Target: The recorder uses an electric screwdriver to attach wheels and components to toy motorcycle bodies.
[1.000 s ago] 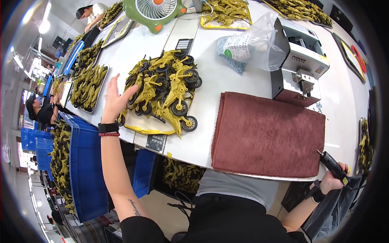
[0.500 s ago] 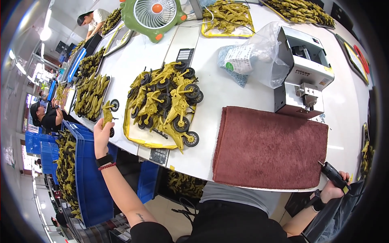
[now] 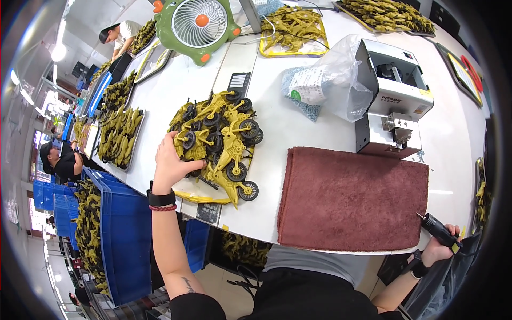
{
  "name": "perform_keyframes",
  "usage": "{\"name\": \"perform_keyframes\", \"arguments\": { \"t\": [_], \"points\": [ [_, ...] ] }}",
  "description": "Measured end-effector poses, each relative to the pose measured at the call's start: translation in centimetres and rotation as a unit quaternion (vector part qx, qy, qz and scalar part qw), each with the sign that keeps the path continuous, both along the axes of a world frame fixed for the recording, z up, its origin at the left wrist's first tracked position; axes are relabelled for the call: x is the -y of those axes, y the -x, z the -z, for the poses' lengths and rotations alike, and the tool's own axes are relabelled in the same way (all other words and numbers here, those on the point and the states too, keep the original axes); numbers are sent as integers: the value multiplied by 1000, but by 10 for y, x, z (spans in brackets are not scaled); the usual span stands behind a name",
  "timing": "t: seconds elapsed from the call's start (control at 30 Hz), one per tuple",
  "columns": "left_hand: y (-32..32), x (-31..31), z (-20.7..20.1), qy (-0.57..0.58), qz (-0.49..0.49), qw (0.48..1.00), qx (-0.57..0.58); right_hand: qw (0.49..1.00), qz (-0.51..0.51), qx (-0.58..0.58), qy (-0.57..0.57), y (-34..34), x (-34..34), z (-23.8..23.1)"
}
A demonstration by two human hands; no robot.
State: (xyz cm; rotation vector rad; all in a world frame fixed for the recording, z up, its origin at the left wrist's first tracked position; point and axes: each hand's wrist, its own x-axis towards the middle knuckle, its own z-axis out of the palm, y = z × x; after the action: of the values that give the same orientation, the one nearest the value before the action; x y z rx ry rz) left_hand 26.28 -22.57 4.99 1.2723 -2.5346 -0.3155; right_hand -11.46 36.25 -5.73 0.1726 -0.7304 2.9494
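Observation:
My left hand [image 3: 173,164] reaches over the near left side of a pile of yellow-and-black toy motorcycles [image 3: 234,140]. Its thumb stretches right across the toys and its fingers point away, spread apart from the thumb. What lies under the palm is hidden. The pile sits on a yellow-edged tray [image 3: 198,198]. At the table's right front corner, my right hand [image 3: 438,250] is closed round a black electric screwdriver [image 3: 439,229], its thin bit pointing up and left beside a folded brown towel [image 3: 352,200].
Behind the towel stands a grey-and-black machine [image 3: 392,101], with a clear bag of small bluish parts [image 3: 309,88] to its left. A green fan [image 3: 200,24] is at the back. Blue bins of yellow-black parts [image 3: 125,229] stand left below the table edge. Two people work further left.
My left hand has moved right, from beside the table's left edge onto the pile. The toy motorcycle it gripped no longer shows in it. My right hand stays on the screwdriver.

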Motion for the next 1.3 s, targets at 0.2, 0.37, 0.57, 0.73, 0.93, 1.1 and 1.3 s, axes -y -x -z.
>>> {"name": "perform_keyframes", "arguments": {
  "t": [0.2, 0.37, 0.57, 0.73, 0.93, 1.1, 1.3],
  "points": [
    [2, -12, -8, -20, -18, 999, -35, 1000, 3, -1, -13, -5, 6, -4],
    [-21, -24, -21, 4, -54, 996, -71, 1000, -6, -2, -17, -3, 7, -4],
    [14, -75, -64, -44, -2, 964, -261, 1000, 21, 6, 0, -6, 0, -2],
    [105, -140, -75, -16, 310, 947, -86, 1000, 12, 0, 12, -10, 27, -9],
    [183, -191, -20, -70, 440, 895, 8, 999, 45, -11, 18, -20, 45, -20],
    [179, -189, -14, -142, 421, 894, 62, 997, 70, 12, 15, -24, 49, -27],
    [160, -180, -28, -165, 400, 900, 55, 997, 68, 7, 23, -24, 49, -27]
  ]
}}
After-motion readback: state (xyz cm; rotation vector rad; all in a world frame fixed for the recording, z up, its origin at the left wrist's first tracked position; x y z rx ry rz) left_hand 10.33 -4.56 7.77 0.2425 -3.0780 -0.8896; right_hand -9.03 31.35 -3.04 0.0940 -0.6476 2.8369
